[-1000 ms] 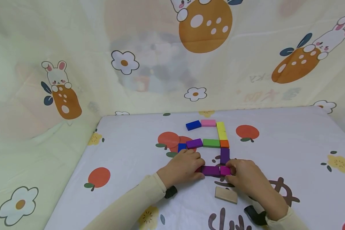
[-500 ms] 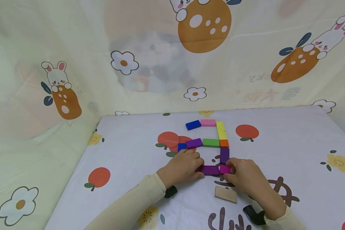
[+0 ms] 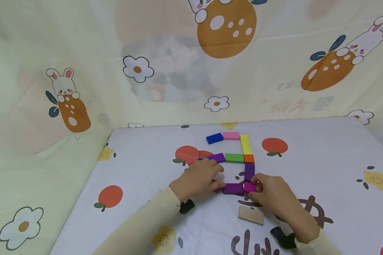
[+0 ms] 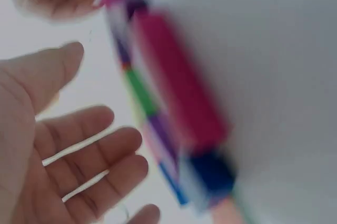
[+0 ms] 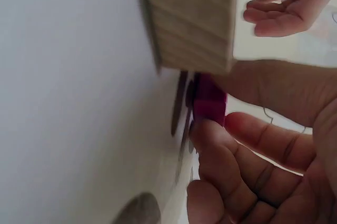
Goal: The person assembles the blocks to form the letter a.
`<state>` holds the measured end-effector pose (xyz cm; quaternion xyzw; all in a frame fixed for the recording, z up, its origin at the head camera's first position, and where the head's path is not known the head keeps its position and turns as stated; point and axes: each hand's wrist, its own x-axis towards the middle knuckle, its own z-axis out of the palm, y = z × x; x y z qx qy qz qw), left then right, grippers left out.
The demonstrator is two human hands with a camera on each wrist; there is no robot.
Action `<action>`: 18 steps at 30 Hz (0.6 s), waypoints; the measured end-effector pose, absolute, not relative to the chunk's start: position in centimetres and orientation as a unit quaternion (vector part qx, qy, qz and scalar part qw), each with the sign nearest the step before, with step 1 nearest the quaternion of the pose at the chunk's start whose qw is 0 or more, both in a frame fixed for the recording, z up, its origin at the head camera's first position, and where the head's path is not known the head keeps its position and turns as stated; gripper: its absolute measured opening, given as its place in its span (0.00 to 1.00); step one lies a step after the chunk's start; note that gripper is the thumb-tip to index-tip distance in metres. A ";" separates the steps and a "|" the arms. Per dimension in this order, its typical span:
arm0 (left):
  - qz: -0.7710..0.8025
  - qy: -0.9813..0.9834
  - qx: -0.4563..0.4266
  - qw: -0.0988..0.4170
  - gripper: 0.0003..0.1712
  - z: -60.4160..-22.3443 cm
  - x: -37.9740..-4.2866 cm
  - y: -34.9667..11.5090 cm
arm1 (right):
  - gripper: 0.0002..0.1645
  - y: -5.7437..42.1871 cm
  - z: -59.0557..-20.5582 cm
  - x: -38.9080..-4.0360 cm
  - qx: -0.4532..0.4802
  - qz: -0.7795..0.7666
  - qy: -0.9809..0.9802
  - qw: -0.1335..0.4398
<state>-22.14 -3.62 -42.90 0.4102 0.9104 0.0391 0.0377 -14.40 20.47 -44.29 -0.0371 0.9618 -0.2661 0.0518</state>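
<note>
My right hand (image 3: pixel 276 196) pinches a small magenta block (image 3: pixel 250 187) between thumb and fingers at the lower right corner of a row of blocks. It sits at the end of a purple block (image 3: pixel 233 188) and below a dark purple block (image 3: pixel 249 171). The left hand (image 3: pixel 198 179) hovers by the row's left side, fingers spread and holding nothing. In the left wrist view, a longer crimson block (image 4: pixel 181 84) and a blue block (image 4: pixel 210 176) lie beside that hand, blurred. In the head view the left hand mostly hides both.
Above continue an orange block (image 3: pixel 249 158), a green block (image 3: pixel 234 158), a purple block (image 3: pixel 217 158), a yellow stretch (image 3: pixel 246 144), a pink block (image 3: pixel 231 136) and a blue block (image 3: pixel 215 138). A plain wooden block (image 3: pixel 250 215) lies nearer on the printed cloth (image 3: pixel 140 152).
The left hand has drawn off the blocks, moving slightly up and left with its fingers opening. The right hand has nudged the magenta block slightly upward, against the dark purple one.
</note>
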 end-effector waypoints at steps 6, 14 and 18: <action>0.066 0.943 0.323 0.052 0.27 -41.3 -25.7 -5.0 | 0.22 21.3 -44.4 -14.4 -0.036 -0.299 0.952 0.062; 0.058 0.946 0.296 0.116 0.28 -41.9 -28.0 -4.1 | 0.17 21.2 -44.3 -14.6 -0.045 -0.303 0.951 0.051; 0.052 0.946 0.296 0.123 0.24 -42.4 -28.2 -3.6 | 0.16 21.1 -44.3 -14.6 -0.044 -0.304 0.951 0.047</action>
